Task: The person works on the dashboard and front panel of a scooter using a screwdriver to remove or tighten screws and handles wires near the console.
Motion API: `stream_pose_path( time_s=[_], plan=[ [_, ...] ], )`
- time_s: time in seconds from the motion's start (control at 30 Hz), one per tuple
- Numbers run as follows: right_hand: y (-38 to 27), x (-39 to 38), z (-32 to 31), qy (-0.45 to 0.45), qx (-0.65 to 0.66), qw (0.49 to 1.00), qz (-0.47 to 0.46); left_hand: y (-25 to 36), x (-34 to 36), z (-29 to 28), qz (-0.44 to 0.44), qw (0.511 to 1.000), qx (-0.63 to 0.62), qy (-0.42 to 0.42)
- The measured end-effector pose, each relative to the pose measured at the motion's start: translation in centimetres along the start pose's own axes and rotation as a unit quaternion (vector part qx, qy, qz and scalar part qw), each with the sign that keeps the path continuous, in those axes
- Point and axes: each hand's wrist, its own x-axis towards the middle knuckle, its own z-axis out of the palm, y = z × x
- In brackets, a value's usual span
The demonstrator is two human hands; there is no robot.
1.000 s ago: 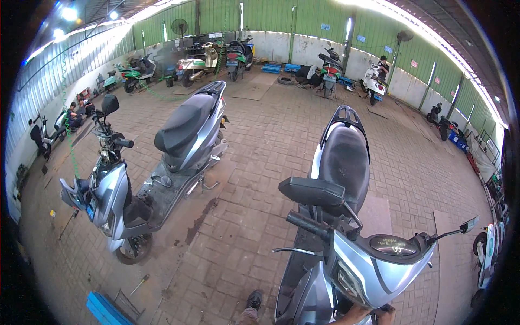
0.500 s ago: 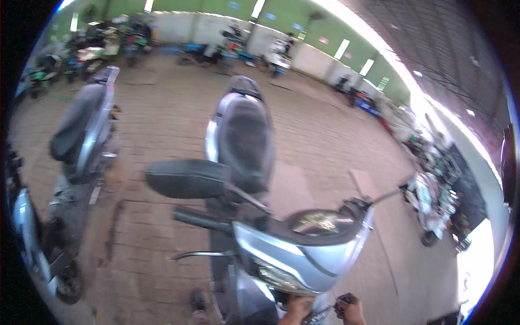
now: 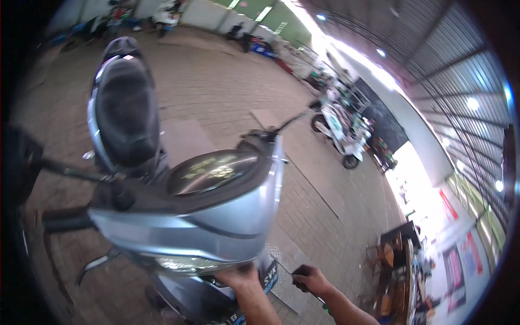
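A silver-blue scooter (image 3: pixel 179 233) stands in front of me, its headlight (image 3: pixel 187 264) toward me. My left hand (image 3: pixel 241 275) reaches under the lower edge of the front cowl, beside the headlight; its fingers are hidden there. To its right, my right hand (image 3: pixel 311 279) is closed around a slim tool with a thin metal shaft (image 3: pixel 284 268), which looks like a screwdriver. The shaft points toward the scooter's front, near a dark panel with lettering (image 3: pixel 269 279). Whether its tip touches anything is too small to tell.
The scooter's mirror (image 3: pixel 21 162), handlebar grip (image 3: pixel 67 219) and brake lever (image 3: pixel 97 265) stick out at left. A white scooter (image 3: pixel 341 127) is parked farther off to the right. A wooden bench (image 3: pixel 398 271) with chairs stands at the lower right on the paved floor.
My view has swung right and closer to the scooter, which now sits larger and farther left. Both forearms show more. My left hand remains at the cowl, the right beside it with the tool.
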Motion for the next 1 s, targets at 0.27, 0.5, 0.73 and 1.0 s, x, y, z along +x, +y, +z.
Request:
stream_pose_path(
  time_s=[0.27,0.5,0.73,1.0],
  plan=[
    [0.1,-0.1,1.0,-0.024,-0.029,0.999,-0.016,0.5,-0.4,1.9,0.062,0.993,0.077,0.064],
    [0.3,-0.6,1.9,-0.017,-0.020,0.999,-0.025,1.6,1.0,0.3,0.083,0.990,0.112,0.019],
    [1.9,-0.6,1.9,-0.036,-0.014,0.999,-0.014,3.9,1.3,0.0,-0.057,0.992,0.056,-0.098],
    [1.8,-0.5,3.3,-0.040,0.012,0.999,-0.026,5.7,1.9,0.1,-0.149,0.981,0.027,-0.123]
  ],
)
